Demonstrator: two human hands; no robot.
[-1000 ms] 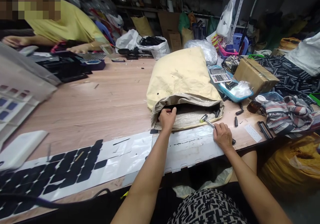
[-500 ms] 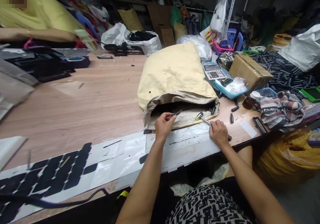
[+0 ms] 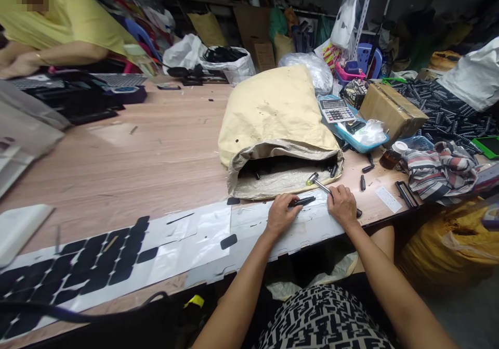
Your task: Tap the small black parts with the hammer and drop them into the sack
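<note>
Here, the left hand (image 3: 281,215) pinches a small black piece (image 3: 304,202) over the white sheet (image 3: 249,224), near the open sack (image 3: 278,125). The right hand (image 3: 342,206) is closed around the hammer (image 3: 320,184), just to the right.

The inside of the sack (image 3: 273,110) is lying in shadow, hiding most of its contents. My right hand (image 3: 342,206) is covering part of the hammer's handle (image 3: 323,186). The picture's left edge is cutting off the white crate (image 3: 13,159).
</note>
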